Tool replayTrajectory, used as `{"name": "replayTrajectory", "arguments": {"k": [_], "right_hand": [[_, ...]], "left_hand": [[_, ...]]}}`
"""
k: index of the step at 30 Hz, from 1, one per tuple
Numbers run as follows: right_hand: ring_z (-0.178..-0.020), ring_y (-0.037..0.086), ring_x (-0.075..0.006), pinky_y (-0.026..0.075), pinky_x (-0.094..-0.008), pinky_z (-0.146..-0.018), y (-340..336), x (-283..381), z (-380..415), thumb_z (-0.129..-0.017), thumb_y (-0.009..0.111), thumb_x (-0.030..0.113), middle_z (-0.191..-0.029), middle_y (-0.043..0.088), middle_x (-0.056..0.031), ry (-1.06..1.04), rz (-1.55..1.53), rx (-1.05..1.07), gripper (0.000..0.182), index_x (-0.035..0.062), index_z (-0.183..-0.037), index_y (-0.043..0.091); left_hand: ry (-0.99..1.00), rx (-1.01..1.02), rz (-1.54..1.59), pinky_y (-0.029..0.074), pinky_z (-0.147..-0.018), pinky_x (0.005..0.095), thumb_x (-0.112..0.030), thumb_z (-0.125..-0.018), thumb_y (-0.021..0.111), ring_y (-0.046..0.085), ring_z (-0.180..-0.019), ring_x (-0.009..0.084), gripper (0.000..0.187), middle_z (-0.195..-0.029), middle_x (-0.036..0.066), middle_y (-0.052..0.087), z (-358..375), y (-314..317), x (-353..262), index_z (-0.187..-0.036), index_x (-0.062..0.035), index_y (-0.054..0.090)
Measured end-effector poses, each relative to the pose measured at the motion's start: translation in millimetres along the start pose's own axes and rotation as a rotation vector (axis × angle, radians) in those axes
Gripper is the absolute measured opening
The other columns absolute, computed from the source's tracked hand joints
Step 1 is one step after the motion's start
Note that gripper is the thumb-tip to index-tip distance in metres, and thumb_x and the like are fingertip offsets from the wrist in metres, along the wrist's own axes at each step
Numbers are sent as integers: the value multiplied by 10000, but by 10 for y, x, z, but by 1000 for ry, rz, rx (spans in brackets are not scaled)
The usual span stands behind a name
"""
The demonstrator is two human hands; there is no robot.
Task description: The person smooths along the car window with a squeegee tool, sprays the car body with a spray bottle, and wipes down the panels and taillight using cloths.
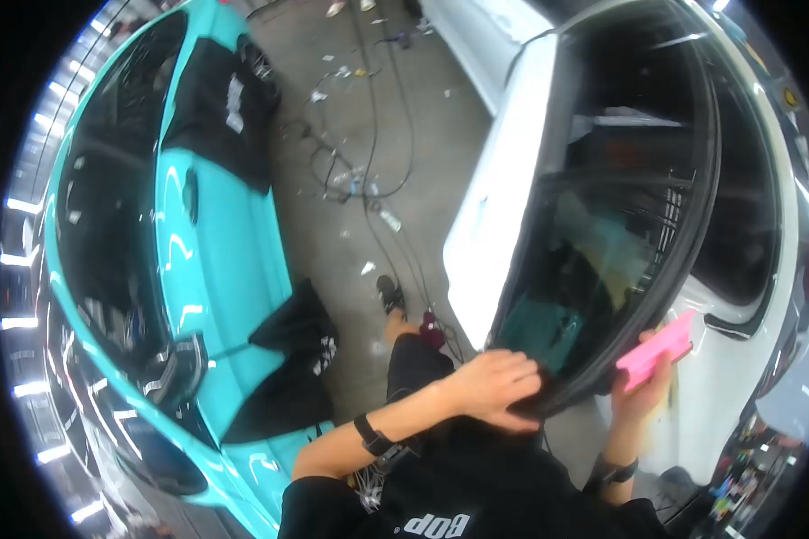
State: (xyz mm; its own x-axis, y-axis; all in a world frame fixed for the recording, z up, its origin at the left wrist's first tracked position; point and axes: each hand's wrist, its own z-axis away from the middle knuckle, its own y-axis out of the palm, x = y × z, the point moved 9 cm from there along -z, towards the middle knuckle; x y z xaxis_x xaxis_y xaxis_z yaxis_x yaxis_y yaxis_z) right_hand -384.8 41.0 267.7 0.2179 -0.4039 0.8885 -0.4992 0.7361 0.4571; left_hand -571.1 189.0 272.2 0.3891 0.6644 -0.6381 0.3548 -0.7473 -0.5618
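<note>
My left hand (494,388) is closed over the lower corner of the white car door's dark window frame (548,404), its fingers curled against the edge. A black band sits on that wrist. In my right hand (643,395) is a bright pink squeegee (656,350), flat and block-like, held upright beside the outer side of the frame. Between my hands and beyond them lies the dark door glass (593,260), with turquoise reflections in it. The white door panel (503,189) stands out from the car body.
To the left is a turquoise car (225,216) with black covers (220,112) draped on it. Cables (368,193) and paper scraps lie on the grey floor between the cars. The white car's rear body (737,377) is at my right.
</note>
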Motion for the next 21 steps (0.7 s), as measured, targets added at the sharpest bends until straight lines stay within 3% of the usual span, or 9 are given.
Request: {"name": "replayTrajectory", "arguments": {"k": [5,7,8,10,11,13,15,18,21], "right_hand": [[-930,637,-188,537,-322,-776,-160,46,271,-1017,547,365,-1061,660,-114,9,15,-306,446,7,-1284,536],[-951,649,-202,555,-352,-789,-90,144,444,-1024,538,346,-1107,662,-121,23,66,-466,448,-1,-1307,534],[-1121,623,-260,507,-391,-970,27,260,534,-1032,529,310,-1213,646,-157,-40,121,-417,458,-63,-1297,565],[-1198,592,-241,486,-379,-1011,178,297,647,-1048,512,288,-1333,592,-151,-78,239,-523,519,-28,-1453,432],[-1236,572,-233,461,-364,-1045,305,337,695,-1052,511,283,-1368,575,-147,-105,299,-593,536,-32,-1473,411],[-1275,550,-222,426,-347,-1080,630,429,691,-1055,509,270,-1423,543,-138,-82,582,-648,546,-36,-1492,397],[-1342,495,-206,381,-344,-1118,969,513,681,-1046,521,259,-1476,501,-143,-136,668,-739,540,-36,-1487,423],[-746,465,-84,401,-232,-642,1648,613,541,-1046,531,226,-1087,617,-28,-391,944,-1004,469,11,-1461,486],[-1070,621,-148,487,-264,-851,2412,334,-29,-1018,540,127,-1213,666,-98,-423,937,-945,371,-14,-1358,580]], "left_hand": [[234,398,209,462,-733,378,-449,-905,661,535,-856,255,399,-893,74,500,211,-95,293,-909,-63,562],[395,387,184,475,-761,369,-348,-930,638,558,-835,251,266,-834,66,531,325,-282,488,-882,-89,606],[428,395,192,475,-761,369,-348,-930,638,558,-835,251,266,-834,66,531,400,-446,607,-882,-89,606],[383,538,98,484,-764,363,-256,-931,627,589,-786,244,149,-771,66,564,525,-644,940,-847,-134,637],[303,375,163,497,-767,388,-194,-924,618,620,-763,255,52,-786,69,619,481,-962,1182,-924,-154,652],[-229,502,87,513,-835,409,-137,-953,580,664,-853,271,155,-863,70,678,567,-1225,1916,-1085,-137,661],[-462,391,394,530,-871,444,-83,-955,563,663,-990,324,300,-1074,103,688,440,-1762,2178,-1252,-90,600],[-291,180,385,505,-973,429,-78,-938,605,602,-1169,356,412,-1309,166,591,68,-2266,2303,-1348,-93,575],[-78,295,185,483,-1011,440,-85,-914,649,543,-1246,383,400,-1409,193,507,-242,-2418,2551,-1311,-83,601]]}}
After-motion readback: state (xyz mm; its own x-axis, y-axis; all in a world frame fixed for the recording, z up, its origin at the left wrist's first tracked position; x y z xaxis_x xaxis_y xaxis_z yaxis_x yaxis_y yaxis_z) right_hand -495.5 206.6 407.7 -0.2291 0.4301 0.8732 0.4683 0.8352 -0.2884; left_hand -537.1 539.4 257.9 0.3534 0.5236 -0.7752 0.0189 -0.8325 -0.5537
